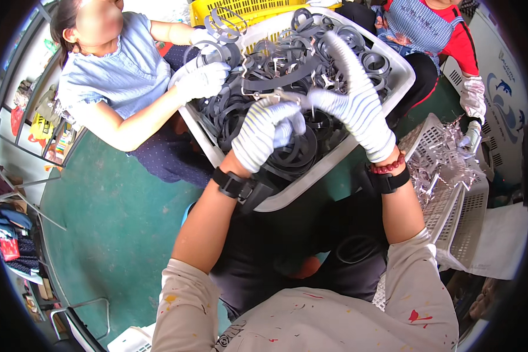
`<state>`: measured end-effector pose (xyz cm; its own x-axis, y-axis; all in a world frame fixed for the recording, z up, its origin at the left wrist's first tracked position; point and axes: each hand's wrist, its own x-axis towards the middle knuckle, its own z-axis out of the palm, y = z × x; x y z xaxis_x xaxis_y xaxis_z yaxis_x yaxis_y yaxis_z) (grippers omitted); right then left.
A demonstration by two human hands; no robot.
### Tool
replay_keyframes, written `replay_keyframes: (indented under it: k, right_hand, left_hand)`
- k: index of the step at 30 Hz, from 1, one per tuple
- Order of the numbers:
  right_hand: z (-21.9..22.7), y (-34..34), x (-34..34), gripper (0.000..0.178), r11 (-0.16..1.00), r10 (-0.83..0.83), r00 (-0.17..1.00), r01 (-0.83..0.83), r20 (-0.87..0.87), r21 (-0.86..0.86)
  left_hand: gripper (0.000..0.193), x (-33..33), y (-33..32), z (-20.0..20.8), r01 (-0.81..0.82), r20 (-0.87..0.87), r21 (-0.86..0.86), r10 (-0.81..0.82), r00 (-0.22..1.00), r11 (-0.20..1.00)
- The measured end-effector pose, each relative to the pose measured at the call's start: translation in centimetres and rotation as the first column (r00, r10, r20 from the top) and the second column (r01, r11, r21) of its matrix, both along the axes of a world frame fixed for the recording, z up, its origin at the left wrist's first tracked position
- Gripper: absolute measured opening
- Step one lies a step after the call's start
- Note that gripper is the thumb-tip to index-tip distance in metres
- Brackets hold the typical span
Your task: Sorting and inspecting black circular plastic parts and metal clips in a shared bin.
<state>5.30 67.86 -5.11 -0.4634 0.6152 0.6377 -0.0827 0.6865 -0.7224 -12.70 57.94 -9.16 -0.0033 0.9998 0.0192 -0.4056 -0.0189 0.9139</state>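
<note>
My left hand (264, 134), in a striped white glove, is closed at the near side of a big white plastic crate (333, 162). A thin, brownish metal piece (284, 94) shows at its fingertips; its exact kind is unclear. My right hand (361, 111), gloved alike, is open over the crate, its fingers stretched away from me and its thumb close to the left fingertips. Beneath both hands, dark grey flat rings and curved strips (293, 157) fill the crate in a tangle, with small shiny metal clips among them.
At the left a co-worker's gloved hand (202, 81) holds dark rings over the crate. A second co-worker's gloved hand (472, 135) is beside a white basket (431, 132) of shiny metal strips (443, 167). Behind the crate stands a yellow crate (217, 8). Shelving (26, 141) lines the left.
</note>
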Motion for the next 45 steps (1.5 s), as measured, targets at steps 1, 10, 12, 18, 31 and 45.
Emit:
replay_keyframes:
  k: [1, 10, 12, 18, 31, 45]
  right_hand:
    - [0.1, -0.5, 0.2, 0.093, 0.997, 0.083, 0.996, -0.083, 0.030, -0.003]
    - [0.5, -2.1, -1.9, 0.035, 0.891, -0.246, 0.918, 0.088, 0.310, 0.445]
    - [-1.1, -2.3, -2.7, 0.030, 0.781, -0.385, 0.900, 0.200, 0.204, 0.592]
    - [1.0, -0.6, -0.9, 0.080, 0.959, -0.174, 0.985, 0.173, -0.014, 0.222]
    - [0.0, -0.4, -1.2, 0.045, 0.790, -0.348, 0.925, 0.204, 0.150, 0.578]
    - [-0.6, -1.9, -1.1, 0.066, 0.944, -0.163, 0.951, 0.073, 0.263, 0.321]
  left_hand:
    - [0.024, -0.5, -0.3, -0.2, 0.114, -0.123, 0.048, -0.107, 0.987, 0.992]
    - [0.033, -1.6, 1.5, -1.4, 0.125, -0.843, 0.124, 0.038, 0.537, 0.984]
    - [0.026, -0.4, 1.9, -3.0, 0.057, -0.930, 0.217, 0.189, 0.315, 0.975]
    - [0.020, -0.3, 1.1, 0.3, -0.129, -0.343, -0.037, 0.108, 0.933, 0.991]
    - [0.029, -1.7, 0.5, -1.1, 0.270, -0.367, 0.146, -0.202, 0.908, 0.952]
    - [0.027, -1.8, -1.8, -1.1, 0.101, -0.138, -0.069, -0.110, 0.984, 0.992]
